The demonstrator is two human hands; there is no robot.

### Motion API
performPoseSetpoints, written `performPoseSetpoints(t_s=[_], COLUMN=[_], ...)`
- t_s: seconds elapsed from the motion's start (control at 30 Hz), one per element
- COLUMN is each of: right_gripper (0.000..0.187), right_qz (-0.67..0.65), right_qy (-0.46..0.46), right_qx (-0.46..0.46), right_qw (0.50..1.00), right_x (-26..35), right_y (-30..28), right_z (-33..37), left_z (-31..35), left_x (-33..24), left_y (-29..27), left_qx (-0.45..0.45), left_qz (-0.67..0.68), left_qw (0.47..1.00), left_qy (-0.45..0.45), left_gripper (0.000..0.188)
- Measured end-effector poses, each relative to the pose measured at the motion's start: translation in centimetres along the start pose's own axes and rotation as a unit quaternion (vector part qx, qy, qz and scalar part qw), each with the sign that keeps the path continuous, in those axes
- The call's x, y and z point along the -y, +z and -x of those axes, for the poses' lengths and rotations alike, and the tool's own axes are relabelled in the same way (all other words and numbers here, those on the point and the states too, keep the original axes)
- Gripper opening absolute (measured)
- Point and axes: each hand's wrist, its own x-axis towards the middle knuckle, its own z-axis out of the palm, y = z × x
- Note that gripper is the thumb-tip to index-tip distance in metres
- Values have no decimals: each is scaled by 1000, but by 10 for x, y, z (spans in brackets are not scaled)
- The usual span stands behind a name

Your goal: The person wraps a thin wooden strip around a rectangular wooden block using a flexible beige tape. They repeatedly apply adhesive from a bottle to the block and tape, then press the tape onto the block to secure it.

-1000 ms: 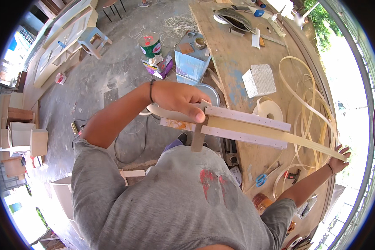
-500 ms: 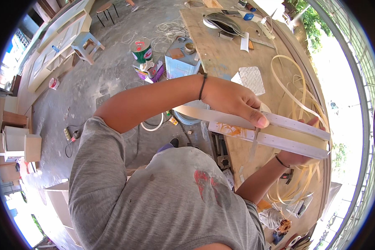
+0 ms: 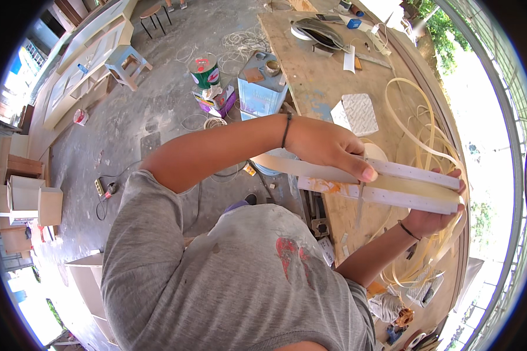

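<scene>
A white two-railed piece (image 3: 404, 199), with small dots along its rails and an orange-brown smear at its left end, lies across in front of me. A pale flat edging strip (image 3: 310, 168) runs in from the left, and a pale yellow surface shows between the rails. My left hand (image 3: 328, 146) is closed, its thumb pressing on the strip. Below the thumb a thin, narrow crosspiece (image 3: 360, 199) hangs over the near rail; its kind is unclear. My right hand (image 3: 432, 219) grips the piece's right end from beneath, fingertips curling up past the far rail.
Loops of cream edging (image 3: 424, 134) lie on the wooden table (image 3: 310, 70) at right. Beyond my left hand sits a white patterned box (image 3: 357, 114). Left of the table stand a blue container (image 3: 260, 96) and a green can (image 3: 205, 73). A power cord (image 3: 104, 196) lies on the floor.
My right hand has shifted slightly toward the piece's right end, its fingers wrapping round it further. The left hand keeps its thumb on the strip. The whole view has shifted a little.
</scene>
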Motion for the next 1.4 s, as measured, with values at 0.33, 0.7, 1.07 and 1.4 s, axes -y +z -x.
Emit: performPoseSetpoints(t_s=[0.33,0.7,1.07,1.4], right_gripper=[48,85,52,33], right_qz=[178,118,95,110], right_qy=[-42,166,64,-32], right_qx=[9,-237,-125,-57], right_qw=[983,950,986,992], right_x=[181,-17,-51,10], right_y=[-120,-51,-35,-49], right_z=[-135,-13,17,-15], left_z=[98,69,13,43], left_x=[50,64,31,30], left_y=[-9,-1,5,10], left_qx=[-52,-162,-101,-102], left_qz=[28,-82,-74,-116], left_qw=[998,983,990,987], left_qy=[-38,-18,-58,-49], left_gripper=[79,84,84,72])
